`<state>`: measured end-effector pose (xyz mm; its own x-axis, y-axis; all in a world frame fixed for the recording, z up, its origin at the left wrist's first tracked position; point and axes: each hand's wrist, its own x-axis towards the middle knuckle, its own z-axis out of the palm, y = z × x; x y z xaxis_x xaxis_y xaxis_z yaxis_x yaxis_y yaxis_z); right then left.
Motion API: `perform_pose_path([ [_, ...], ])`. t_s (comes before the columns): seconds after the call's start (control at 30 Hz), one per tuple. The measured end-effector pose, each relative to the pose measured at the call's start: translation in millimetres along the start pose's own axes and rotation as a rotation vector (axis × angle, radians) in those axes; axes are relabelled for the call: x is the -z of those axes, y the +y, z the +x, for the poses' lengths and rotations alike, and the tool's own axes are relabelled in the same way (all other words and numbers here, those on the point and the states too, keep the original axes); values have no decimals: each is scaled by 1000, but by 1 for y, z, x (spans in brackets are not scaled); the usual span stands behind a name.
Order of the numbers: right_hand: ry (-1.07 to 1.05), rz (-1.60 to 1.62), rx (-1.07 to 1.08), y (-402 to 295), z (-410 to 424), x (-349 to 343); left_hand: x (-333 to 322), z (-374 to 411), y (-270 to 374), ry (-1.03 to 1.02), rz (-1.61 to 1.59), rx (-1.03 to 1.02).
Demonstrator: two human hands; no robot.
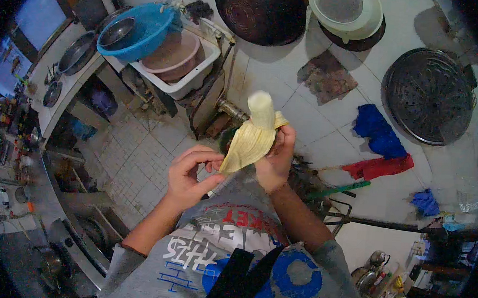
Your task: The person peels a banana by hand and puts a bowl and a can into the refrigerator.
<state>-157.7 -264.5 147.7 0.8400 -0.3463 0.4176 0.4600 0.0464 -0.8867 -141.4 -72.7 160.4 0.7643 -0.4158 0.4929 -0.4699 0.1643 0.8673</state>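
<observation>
A partly peeled banana is held upright in front of my body, its pale flesh bare at the top. My right hand grips the lower part of it, and the fingers hide that end. One broad strip of yellow peel hangs down towards the left. Its tip is pinched between the thumb and fingers of my left hand. A shorter flap of peel folds over beside my right fingers.
A white sink holds a pink basin, with a blue basin above it. A counter curves along the left. Cloths, a large wok and a round dark lid-like disc are at the tiled wall.
</observation>
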Motion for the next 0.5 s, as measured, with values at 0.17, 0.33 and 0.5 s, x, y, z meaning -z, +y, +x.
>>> perform_pose_path([
  [0.17,33,-21,-6,8,1,0,-15,7,5,-18,5,27],
  [0.33,66,140,-66,2,-2,-3,-17,7,9,-99,257,75],
  [0.5,108,352,-164,0,2,-6,-26,14,17,-48,541,-37],
])
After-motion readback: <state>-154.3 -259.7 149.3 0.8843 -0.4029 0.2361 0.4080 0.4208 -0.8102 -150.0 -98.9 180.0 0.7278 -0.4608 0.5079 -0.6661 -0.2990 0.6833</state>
